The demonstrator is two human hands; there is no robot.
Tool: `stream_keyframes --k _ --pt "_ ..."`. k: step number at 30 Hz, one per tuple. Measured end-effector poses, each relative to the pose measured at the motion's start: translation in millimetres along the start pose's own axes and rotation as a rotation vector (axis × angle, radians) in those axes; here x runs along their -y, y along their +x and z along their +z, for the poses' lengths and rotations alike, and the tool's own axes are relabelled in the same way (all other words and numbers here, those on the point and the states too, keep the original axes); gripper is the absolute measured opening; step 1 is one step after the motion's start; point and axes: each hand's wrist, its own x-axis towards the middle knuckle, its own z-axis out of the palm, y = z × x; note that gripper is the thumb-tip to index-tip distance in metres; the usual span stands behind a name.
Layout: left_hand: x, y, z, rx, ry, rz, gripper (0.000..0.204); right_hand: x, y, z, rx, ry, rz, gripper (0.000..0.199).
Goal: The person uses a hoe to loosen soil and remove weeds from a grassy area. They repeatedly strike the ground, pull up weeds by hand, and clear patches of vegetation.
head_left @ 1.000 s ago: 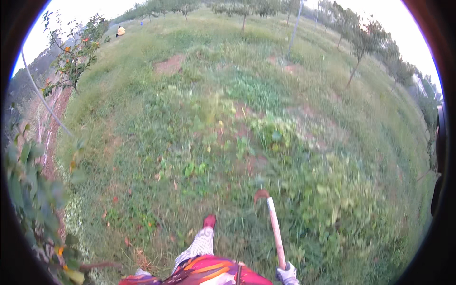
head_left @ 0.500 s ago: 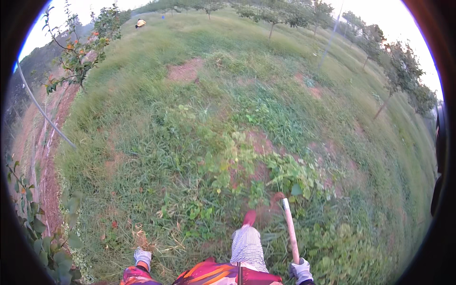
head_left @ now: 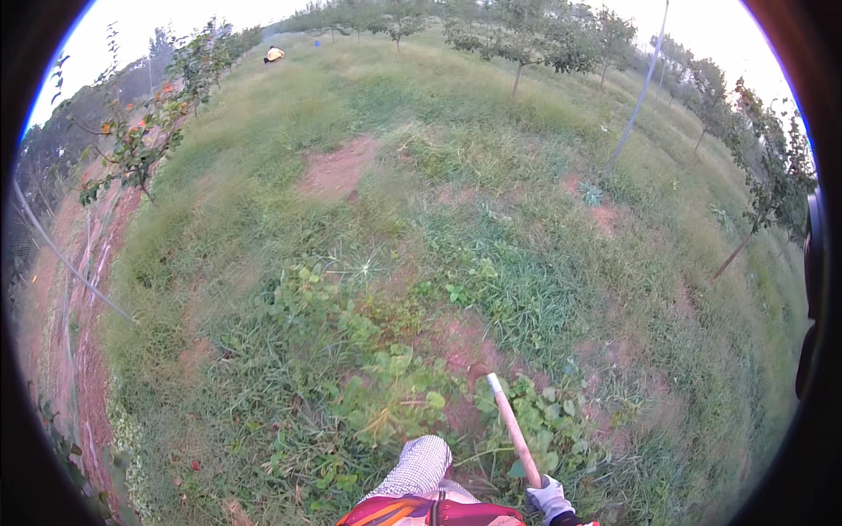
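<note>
My right hand [head_left: 551, 498], in a whitish glove, is closed round the lower end of a sickle's wooden handle [head_left: 514, 431]. The handle points forward and slightly left, with a pale metal collar at its far end. Its thin curved blade is hard to make out against the reddish soil [head_left: 460, 342]. Broad-leaved green plants [head_left: 554, 412] grow beside the handle. My left hand is out of view. A leg in checked trousers [head_left: 419, 466] is stepped forward below a colourful patterned top [head_left: 408, 510].
Grass and weeds cover the ground, with a bare soil patch [head_left: 340, 168] ahead. A leaning pole [head_left: 638, 103] and trees [head_left: 519, 44] stand to the right. At left are a sloping pole [head_left: 70, 263], a fruit tree [head_left: 140, 140] and a dirt strip [head_left: 92, 351]. A person in yellow [head_left: 274, 54] is far off.
I have moved forward over the grass. My left hand, earlier holding dry grass at the lower left, has left the view. The sickle has shifted left in the picture, still in my right hand.
</note>
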Motion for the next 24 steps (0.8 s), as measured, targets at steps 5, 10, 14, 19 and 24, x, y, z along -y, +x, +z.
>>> stream_keyframes --k 5,10,14,19,24 --pt "-132.0 13.0 -53.9 -0.052 -0.056 -0.002 0.026 121.0 70.6 -22.5 0.038 -0.261 -0.009 0.025" --pt "-245.0 47.2 -79.5 -0.06 -0.107 -0.038 0.029 255.7 167.4 -27.8 0.043 -0.313 0.031 0.023" --pt "-314.8 72.4 -117.2 -0.059 -0.153 -0.065 0.031 354.0 239.5 -30.7 -0.021 -0.394 0.054 0.028" --pt "-401.7 117.5 -176.0 -0.174 -0.271 0.021 0.035 403.1 336.7 -61.9 -0.059 -0.257 0.098 0.024" --pt "-469.1 163.1 -239.4 -0.295 -0.285 -0.117 0.051 489.3 414.2 -82.8 -0.042 -0.458 0.121 0.026"
